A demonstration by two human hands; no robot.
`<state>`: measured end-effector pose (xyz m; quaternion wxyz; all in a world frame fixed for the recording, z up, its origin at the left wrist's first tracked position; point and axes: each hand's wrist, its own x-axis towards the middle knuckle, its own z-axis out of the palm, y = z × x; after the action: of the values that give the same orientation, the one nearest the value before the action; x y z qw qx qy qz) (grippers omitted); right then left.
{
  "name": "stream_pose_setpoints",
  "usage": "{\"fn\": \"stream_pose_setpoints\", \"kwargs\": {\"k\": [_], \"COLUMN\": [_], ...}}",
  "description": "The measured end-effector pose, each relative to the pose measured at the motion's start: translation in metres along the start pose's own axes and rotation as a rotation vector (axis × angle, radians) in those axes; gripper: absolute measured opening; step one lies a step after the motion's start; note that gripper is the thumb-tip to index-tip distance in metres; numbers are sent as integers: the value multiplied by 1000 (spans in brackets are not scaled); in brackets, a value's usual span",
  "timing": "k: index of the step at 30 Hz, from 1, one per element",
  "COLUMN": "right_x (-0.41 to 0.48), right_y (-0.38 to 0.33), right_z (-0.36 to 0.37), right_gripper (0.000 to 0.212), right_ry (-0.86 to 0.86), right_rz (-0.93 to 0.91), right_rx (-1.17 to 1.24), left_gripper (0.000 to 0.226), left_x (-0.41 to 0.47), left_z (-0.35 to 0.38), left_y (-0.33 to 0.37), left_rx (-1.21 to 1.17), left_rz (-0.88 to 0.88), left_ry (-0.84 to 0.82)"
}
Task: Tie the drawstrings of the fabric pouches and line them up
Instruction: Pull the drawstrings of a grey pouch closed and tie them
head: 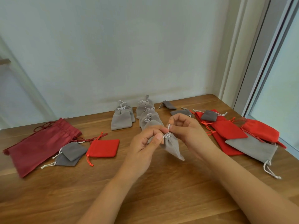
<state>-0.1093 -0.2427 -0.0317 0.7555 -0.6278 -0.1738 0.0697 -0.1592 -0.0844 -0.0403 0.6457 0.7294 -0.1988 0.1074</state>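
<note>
Both hands raised above the table [161, 183]: left hand [144, 149] and right hand [187, 133] pinch the white drawstring [168, 132] of a gray pouch [172, 147].

On the table [161, 183], a large pouch [40, 146] lies at the far left, with two overlapping small pouches [71, 153] just right of it and a single pouch [103, 147] right of those. At the back, near the wall [113, 46], a short row of tied pouches [122, 120] and a longer row [148, 117] lie side by side. In front of the longer row, the left hand [145, 151] and right hand [189, 135] pinch the drawstring [168, 135] of a hanging pouch [172, 146], and a heap of pouches [234, 135] lies to the right, near the window [283, 78].
</note>
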Motion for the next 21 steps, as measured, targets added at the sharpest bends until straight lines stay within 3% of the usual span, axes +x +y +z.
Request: {"fn": "stream_pose_setpoints", "kwargs": {"k": [2, 5, 12, 16, 21], "right_x": [0, -2, -4, -6, -7], "right_y": [4, 7, 12, 10, 13], "right_z": [1, 3, 6, 6, 5], "right_gripper": [16, 17, 17, 15, 11], "right_ry": [72, 147, 72, 53, -11], "right_rz": [-133, -272, -285, -332, -522], "right_rx": [-326, -593, -588, -579, -792], "left_gripper": [23, 24, 14, 21, 8], "left_x": [-2, -1, 2, 6, 7], "left_z": [1, 2, 4, -4, -14], "left_y": [-1, -2, 1, 0, 3], "left_rx": [23, 34, -107, -251, -318], "left_rz": [-12, -50, -264, -446, -662], "left_ry": [-18, 0, 226, 259, 184]}}
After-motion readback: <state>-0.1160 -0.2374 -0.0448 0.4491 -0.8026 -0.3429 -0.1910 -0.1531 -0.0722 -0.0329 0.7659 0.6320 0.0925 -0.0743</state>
